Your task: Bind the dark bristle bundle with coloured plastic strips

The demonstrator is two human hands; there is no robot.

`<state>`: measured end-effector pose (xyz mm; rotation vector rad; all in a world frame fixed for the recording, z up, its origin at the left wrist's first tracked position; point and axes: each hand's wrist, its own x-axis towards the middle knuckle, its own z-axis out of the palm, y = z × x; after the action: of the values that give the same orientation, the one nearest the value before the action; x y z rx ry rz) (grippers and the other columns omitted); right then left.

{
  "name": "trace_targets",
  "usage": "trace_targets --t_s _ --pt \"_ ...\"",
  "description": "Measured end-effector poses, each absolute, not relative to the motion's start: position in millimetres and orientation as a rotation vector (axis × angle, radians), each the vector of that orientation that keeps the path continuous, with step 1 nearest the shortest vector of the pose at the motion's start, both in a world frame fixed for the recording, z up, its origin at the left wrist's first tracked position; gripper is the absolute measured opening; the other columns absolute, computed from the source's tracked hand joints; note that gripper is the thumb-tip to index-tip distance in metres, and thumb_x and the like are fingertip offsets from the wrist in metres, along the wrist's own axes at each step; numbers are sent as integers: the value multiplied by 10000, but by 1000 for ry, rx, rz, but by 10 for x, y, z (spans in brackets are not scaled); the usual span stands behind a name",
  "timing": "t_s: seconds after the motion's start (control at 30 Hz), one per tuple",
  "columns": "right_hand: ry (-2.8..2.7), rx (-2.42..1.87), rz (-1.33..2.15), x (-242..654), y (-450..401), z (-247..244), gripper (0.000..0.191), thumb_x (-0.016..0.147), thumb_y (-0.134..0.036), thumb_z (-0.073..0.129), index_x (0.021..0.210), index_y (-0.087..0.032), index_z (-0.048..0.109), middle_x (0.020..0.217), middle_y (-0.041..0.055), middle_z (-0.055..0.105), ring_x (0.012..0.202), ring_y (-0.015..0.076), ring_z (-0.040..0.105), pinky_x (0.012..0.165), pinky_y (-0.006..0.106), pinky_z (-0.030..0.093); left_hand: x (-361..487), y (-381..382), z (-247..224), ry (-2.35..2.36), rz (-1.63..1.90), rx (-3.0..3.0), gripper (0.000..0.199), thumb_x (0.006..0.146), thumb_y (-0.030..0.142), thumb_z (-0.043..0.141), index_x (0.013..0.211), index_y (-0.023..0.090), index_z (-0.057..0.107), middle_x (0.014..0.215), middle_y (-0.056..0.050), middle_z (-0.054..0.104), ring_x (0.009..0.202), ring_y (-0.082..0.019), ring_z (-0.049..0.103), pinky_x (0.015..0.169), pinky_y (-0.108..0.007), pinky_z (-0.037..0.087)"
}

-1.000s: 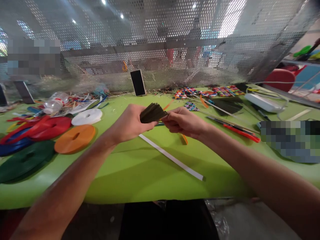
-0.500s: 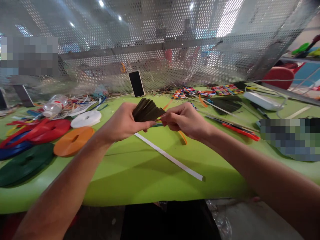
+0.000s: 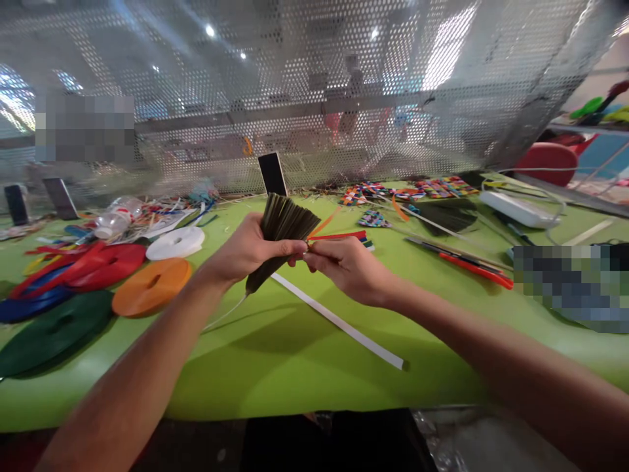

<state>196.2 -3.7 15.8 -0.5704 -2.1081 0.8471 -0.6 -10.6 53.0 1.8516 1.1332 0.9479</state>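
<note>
- Head view: our left hand [image 3: 250, 252] is closed around a dark bundle of strips [image 3: 281, 226]. The bundle fans out at the top and is thin at the bottom, where it pokes out below our fist.
- Our right hand [image 3: 344, 269] is pinched shut on the right edge of the fan, just beside the left thumb. We cannot tell if it grips one strip or a few.
- What changed: a second ago the bundle lay almost flat between our hands. Now it stands up, with the fan pointing away from us and the thin end pointing down. The left hand turned it; the right hand moved in under the fan's edge.
- We think this means we are sorting or picking at the strips, and the bundle is held above the green surface [image 3: 295, 341], not resting on it.
- A long white strip [image 3: 339, 322] lies on the surface below our hands.
- Orange [image 3: 151, 286], white [image 3: 175, 243] and red [image 3: 105, 259] tape rolls sit to the left. A phone [image 3: 272, 174] leans at the back.
</note>
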Motion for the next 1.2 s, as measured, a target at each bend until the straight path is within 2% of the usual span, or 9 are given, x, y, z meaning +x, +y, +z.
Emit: trace_targets --t_s 0.2,0.4,0.53,0.63,0.73,0.83,1.0,1.07,1.2 --pt "-1976 -587 1245 2021 4 182 276 962 -351 451 777 -166 538 523 -52 459 462 76 425 466 219 321 -19 -119 543 1145 973 1853 216 728 337 773 748 143 680 651 -11 662 563 -114 612 529 -209 515" --pt "-1906 -647 925 2040 50 198 124 876 -231 559 806 -148 621 628 -18 531 516 72 456 489 218 346 -17 -84 551 1215 792 1935 309 720 411 783 811 134 681 677 -32 671 587 -138 631 528 -218 523" --pt "-1766 -741 1014 2032 51 221 138 857 -237 570 768 -145 621 490 -47 488 423 66 418 436 221 312 2 -89 567 1258 979 2236 552 639 450 840 1063 170 623 1002 -77 690 884 -200 667 729 -269 563" --pt "-1684 -765 1126 2037 63 245 172 849 -277 594 758 -138 637 435 -57 469 382 62 388 411 223 282 47 -141 549 1284 1274 2589 813 623 447 857 1306 225 475 1279 -124 567 1146 -258 580 902 -342 531" --pt "-1560 -724 1315 2041 64 248 237 809 -364 660 749 -135 651 456 -56 471 377 60 392 386 221 252 125 -222 521 1358 1430 2877 839 707 432 807 1399 221 382 1381 -173 473 1284 -328 468 1010 -448 465" --pt "-1426 -692 1449 2046 54 240 244 771 -372 704 731 -137 655 489 -51 482 390 58 406 377 213 249 198 -290 515 1446 1518 3011 729 772 395 754 1393 224 412 1417 -180 442 1347 -371 392 1073 -517 389" --pt "-1496 -719 1283 2049 30 244 209 790 -343 690 756 -137 696 499 -37 508 399 70 416 391 223 292 229 -313 492 1469 1370 3059 163 898 274 596 1040 229 663 1097 -111 637 1115 -293 576 962 -457 467" --pt "-1608 -752 1037 2048 20 245 196 820 -321 661 783 -138 722 518 -17 545 426 85 443 422 237 328 233 -294 457 1424 1309 2972 147 927 237 540 978 204 674 970 -91 661 959 -234 621 842 -377 510" --pt "-1837 -743 494 2058 24 219 172 866 -222 605 809 -150 750 731 62 703 620 144 588 596 276 437 266 -248 398 1331 1279 2735 178 941 212 511 981 171 680 918 -78 678 816 -171 628 719 -291 501"
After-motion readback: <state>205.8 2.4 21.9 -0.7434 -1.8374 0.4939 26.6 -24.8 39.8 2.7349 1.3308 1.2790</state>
